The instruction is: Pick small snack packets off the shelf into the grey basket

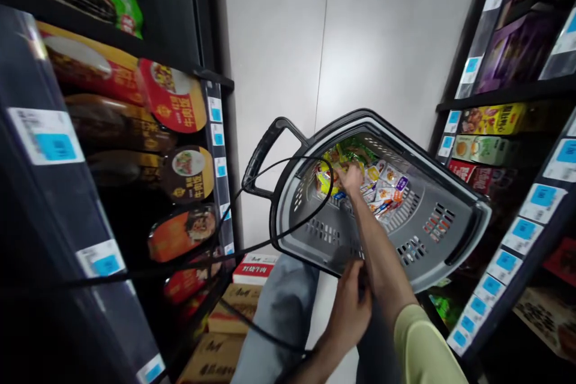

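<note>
A grey shopping basket [315, 258] with a black rim and handle stands tilted in front of me, several small snack packets [390, 177] lying in its bottom. My right hand [351, 177] reaches down inside, its fingers closed at a yellow snack packet [327, 179] on the left of the pile; the fingertips are partly hidden. Green packaging [355, 150] lies behind that hand. Close to the basket's near rim, my left hand [346, 309] has its fingers curled; whatever is in them is hidden. A black cable [252, 247] loops across the view over the basket.
Shelves with boxed and bowl-packed meals [173, 96] and price labels [45, 135] rise on the left. Another shelf holds packaged food [492, 119] on the right. Cardboard cartons [213, 354] are stacked beside my leg [288, 306]. Pale floor tiles [382, 30] stretch ahead.
</note>
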Tool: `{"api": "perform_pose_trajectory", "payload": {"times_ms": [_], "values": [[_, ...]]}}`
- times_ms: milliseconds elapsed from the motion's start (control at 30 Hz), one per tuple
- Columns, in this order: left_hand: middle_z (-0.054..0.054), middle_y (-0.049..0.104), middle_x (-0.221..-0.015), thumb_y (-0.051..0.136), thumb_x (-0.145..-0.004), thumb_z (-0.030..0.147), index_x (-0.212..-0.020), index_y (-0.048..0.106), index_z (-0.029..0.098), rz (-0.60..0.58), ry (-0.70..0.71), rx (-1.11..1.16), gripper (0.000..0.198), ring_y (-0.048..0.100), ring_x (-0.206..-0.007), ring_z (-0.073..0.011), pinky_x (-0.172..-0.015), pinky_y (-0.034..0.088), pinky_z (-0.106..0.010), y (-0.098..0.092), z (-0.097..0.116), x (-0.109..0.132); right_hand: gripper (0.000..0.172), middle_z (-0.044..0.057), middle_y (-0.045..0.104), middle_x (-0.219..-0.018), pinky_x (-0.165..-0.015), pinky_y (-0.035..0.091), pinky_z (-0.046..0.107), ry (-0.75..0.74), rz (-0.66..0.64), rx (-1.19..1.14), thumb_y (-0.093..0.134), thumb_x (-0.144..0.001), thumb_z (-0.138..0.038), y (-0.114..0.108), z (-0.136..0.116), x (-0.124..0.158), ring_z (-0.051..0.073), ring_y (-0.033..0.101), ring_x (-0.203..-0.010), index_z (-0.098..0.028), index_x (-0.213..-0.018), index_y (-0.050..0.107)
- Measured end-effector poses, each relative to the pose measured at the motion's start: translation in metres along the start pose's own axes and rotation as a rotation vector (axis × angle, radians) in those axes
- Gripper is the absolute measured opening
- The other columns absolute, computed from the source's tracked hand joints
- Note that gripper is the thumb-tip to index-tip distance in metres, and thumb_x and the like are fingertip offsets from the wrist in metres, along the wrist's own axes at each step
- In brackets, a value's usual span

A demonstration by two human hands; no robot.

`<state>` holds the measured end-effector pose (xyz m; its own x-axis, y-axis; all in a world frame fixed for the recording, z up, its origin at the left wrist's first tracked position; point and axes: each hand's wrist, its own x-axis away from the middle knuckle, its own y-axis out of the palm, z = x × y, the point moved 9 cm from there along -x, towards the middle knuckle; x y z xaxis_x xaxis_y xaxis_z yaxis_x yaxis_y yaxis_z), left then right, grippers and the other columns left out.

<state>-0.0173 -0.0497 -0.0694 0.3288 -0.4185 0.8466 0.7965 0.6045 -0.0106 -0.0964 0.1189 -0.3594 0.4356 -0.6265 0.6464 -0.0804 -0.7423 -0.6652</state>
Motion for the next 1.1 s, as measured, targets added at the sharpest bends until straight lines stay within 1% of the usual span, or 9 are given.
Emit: {"api": "perform_pose_trajectory", "payload": {"times_ms": [167, 367, 500, 600, 700, 767, 867, 967, 1100], "values": [[-0.008, 0.072, -0.112, 0.052, -0.089, 0.010, -0.115, 0.068, 0.021, 0.057, 0.017, 0.046, 0.033, 0.070, -0.102, -0.0218, -0.091, 0.055, -0.037, -0.023, 0.007, -0.011, 0.027, 0.015, 0.074, -0.100, -0.091, 0.052, 0.041, 0.164, 0.150, -0.041, 0.067, -0.095, -0.042, -0.010, -0.001, -0.013, 0.028, 0.067, -0.095, -0.016, -0.102, 0.071], [-0.007, 0.073, -0.112, 0.052, -0.094, 0.016, -0.111, 0.070, 0.022, 0.086, 0.070, 0.012, 0.025, 0.070, -0.104, -0.0216, -0.091, 0.054, -0.035, -0.031, 0.017, -0.019, 0.007, 0.007, 0.072, -0.089, -0.091, 0.050, 0.036, 0.057, 0.142, -0.217, 0.061, -0.088, -0.024, -0.027, -0.014, -0.024, 0.022, 0.063, -0.085, -0.021, -0.083, 0.062], [-0.010, 0.070, -0.120, 0.051, -0.093, 0.014, -0.118, 0.067, 0.021, 0.196, 0.109, -0.014, 0.030, 0.067, -0.113, -0.0236, -0.095, 0.055, -0.037, -0.042, 0.022, -0.022, 0.004, 0.006, 0.072, -0.088, -0.088, 0.054, 0.034, -0.028, 0.085, -0.415, 0.059, -0.077, -0.019, -0.053, -0.009, 0.009, 0.022, 0.066, -0.087, -0.022, -0.080, 0.059], [-0.014, 0.060, -0.138, 0.058, -0.087, 0.012, -0.133, 0.058, 0.021, 0.383, 0.158, -0.075, 0.047, 0.058, -0.133, -0.0277, -0.112, 0.049, -0.044, -0.060, 0.031, -0.020, 0.005, 0.005, 0.073, -0.088, -0.086, 0.055, 0.033, -0.129, -0.087, -0.572, 0.061, -0.071, -0.022, -0.075, -0.004, 0.065, 0.022, 0.068, -0.089, -0.023, -0.075, 0.057], [-0.016, 0.047, -0.158, 0.075, -0.079, 0.015, -0.144, 0.054, 0.021, 0.485, 0.211, -0.174, 0.069, 0.039, -0.152, -0.0346, -0.128, 0.031, -0.053, -0.072, 0.044, -0.019, 0.012, 0.002, 0.072, -0.077, -0.068, 0.053, 0.029, -0.101, -0.356, -0.661, 0.069, -0.067, -0.027, -0.092, 0.010, 0.134, 0.019, 0.063, -0.071, -0.024, -0.070, 0.057], [-0.015, 0.057, -0.152, 0.083, -0.073, 0.018, -0.132, 0.065, 0.021, 0.383, 0.192, -0.212, 0.062, 0.047, -0.147, -0.0386, -0.126, 0.033, -0.056, -0.068, 0.046, -0.024, 0.019, 0.001, 0.072, -0.072, -0.060, 0.050, 0.027, -0.054, -0.579, -0.720, 0.075, -0.067, -0.030, -0.099, 0.019, 0.176, 0.015, 0.059, -0.062, -0.024, -0.066, 0.057], [-0.011, 0.080, -0.106, 0.080, -0.079, 0.025, -0.097, 0.076, 0.021, 0.092, 0.053, -0.142, 0.019, 0.075, -0.105, -0.0331, -0.101, 0.058, -0.046, -0.049, 0.034, -0.032, 0.030, 0.002, 0.073, -0.071, -0.054, 0.048, 0.024, -0.035, -0.863, -0.785, 0.087, -0.064, -0.037, -0.107, 0.028, 0.210, 0.013, 0.058, -0.056, -0.021, -0.067, 0.061], [-0.009, 0.082, -0.089, 0.078, -0.083, 0.033, -0.089, 0.076, 0.019, -0.008, -0.078, 0.019, 0.016, 0.078, -0.081, -0.0268, -0.073, 0.063, -0.033, -0.039, 0.022, -0.030, 0.051, 0.006, 0.075, -0.076, -0.058, 0.054, 0.028, -0.025, -0.908, -0.882, 0.091, -0.061, -0.056, -0.105, 0.035, 0.185, 0.018, 0.068, -0.064, -0.017, -0.086, 0.071], [-0.009, 0.081, -0.084, 0.083, -0.076, 0.029, -0.087, 0.076, 0.016, -0.008, -0.111, 0.069, 0.018, 0.078, -0.076, -0.0252, -0.065, 0.061, -0.029, -0.036, 0.020, -0.030, 0.049, 0.010, 0.077, -0.090, -0.079, 0.062, 0.040, 0.134, -0.354, -0.754, 0.070, -0.087, -0.064, -0.073, 0.050, 0.083, 0.022, 0.073, -0.085, -0.018, -0.104, 0.070]]}}
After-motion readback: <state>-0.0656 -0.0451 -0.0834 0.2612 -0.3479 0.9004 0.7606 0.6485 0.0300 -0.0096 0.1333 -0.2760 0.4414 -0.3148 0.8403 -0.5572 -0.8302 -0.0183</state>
